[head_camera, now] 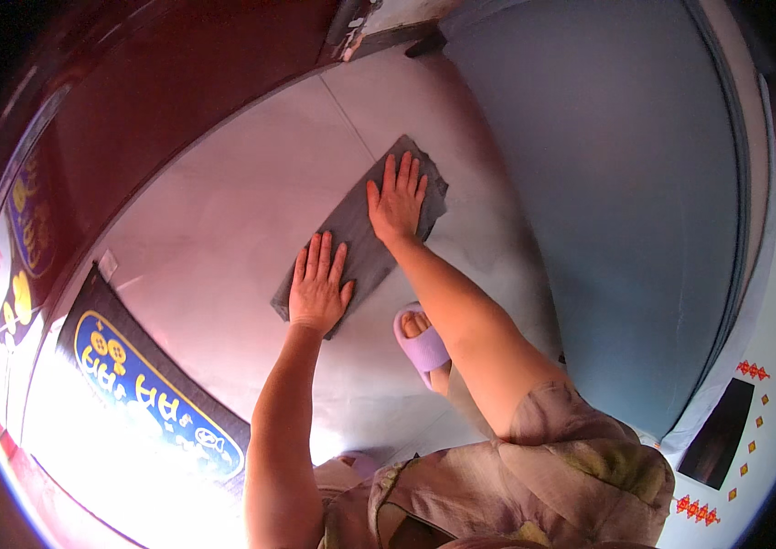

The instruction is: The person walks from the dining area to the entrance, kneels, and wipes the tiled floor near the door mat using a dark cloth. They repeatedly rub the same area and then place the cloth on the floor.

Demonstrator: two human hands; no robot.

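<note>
A dark grey cloth lies spread flat on the pale tiled floor, its long side running diagonally before me. My left hand rests palm down on its nearer end, fingers slightly apart. Further out, my right hand presses flat on the far part of the same cloth, with its fingers also apart. Neither hand grasps the cloth. One ragged edge of it shows just beyond the right fingertips.
A glossy dark red cabinet front borders the floor at upper left. A large blue-grey surface rises on the right. A dark doormat bearing writing lies at lower left in glare. My foot in a lilac slipper stands near the cloth.
</note>
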